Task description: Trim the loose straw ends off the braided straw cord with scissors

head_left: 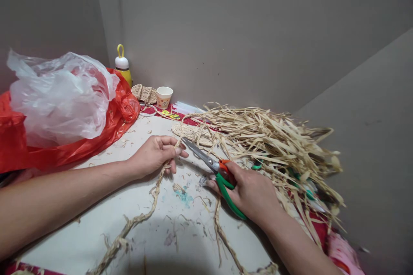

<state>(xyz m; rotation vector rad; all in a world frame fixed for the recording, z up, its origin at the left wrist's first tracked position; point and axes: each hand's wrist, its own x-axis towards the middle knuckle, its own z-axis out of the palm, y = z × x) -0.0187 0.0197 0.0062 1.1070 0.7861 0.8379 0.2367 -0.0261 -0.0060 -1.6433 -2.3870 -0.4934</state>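
A long twisted straw cord (150, 206) runs up the white board from its near edge, and my left hand (158, 152) pinches it between thumb and fingers. In my right hand (253, 189) is a pair of scissors (226, 189) with green and orange handles. Its blade tips point up and left, close to the cord just beyond my left fingertips; whether they touch it I cannot tell. Another stretch of straw cord (226, 236) lies below my right hand. Behind the blades rests a flat woven straw piece (193, 134), partly covered by loose strands.
A big heap of dry straw strips (271, 137) lies at the right. At the left, a clear plastic bag (64, 99) sits on a red bag (61, 154). A yellow bottle (122, 66), woven straw piece (144, 93) and paper cup (164, 96) stand by the wall. Scraps litter the board (135, 197).
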